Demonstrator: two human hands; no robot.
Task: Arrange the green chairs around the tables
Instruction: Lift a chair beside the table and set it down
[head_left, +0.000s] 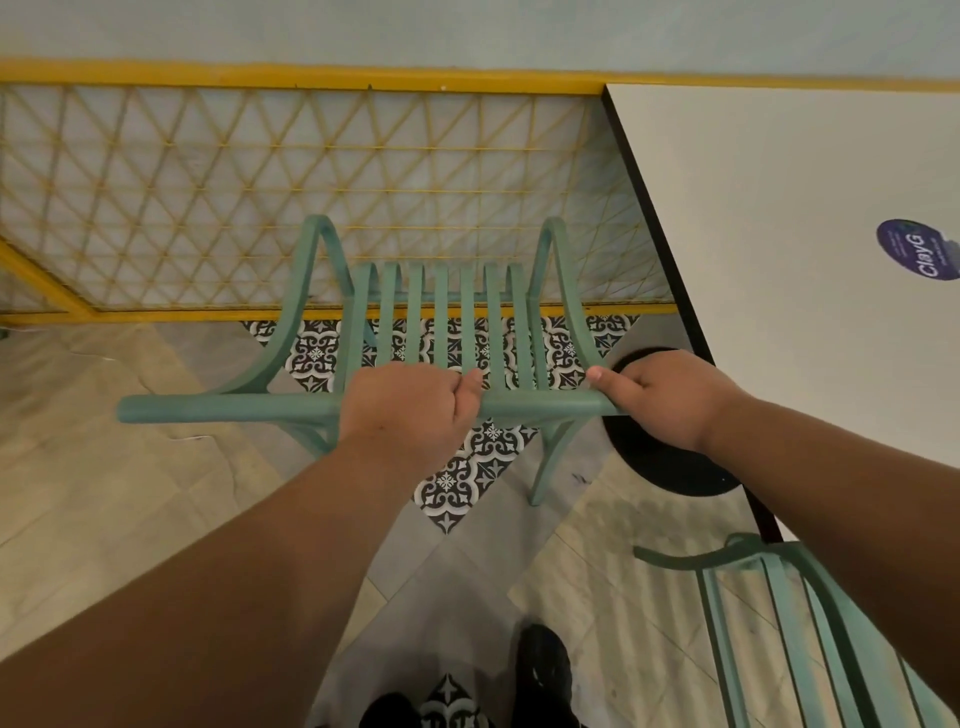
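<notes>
A green slatted chair stands in front of me, seen from above and behind, its seat facing the yellow lattice partition. My left hand is closed around the chair's top back rail near its middle. My right hand grips the same rail at its right end. A white table with a dark edge lies to the chair's right, bearing a round purple sticker. A second green chair shows at the bottom right, next to the table, partly hidden by my right forearm.
The yellow lattice partition runs along the wall just beyond the chair. The table's black round base rests on the floor under my right hand. Patterned black-and-white tiles lie beneath the chair. My dark shoes are at the bottom.
</notes>
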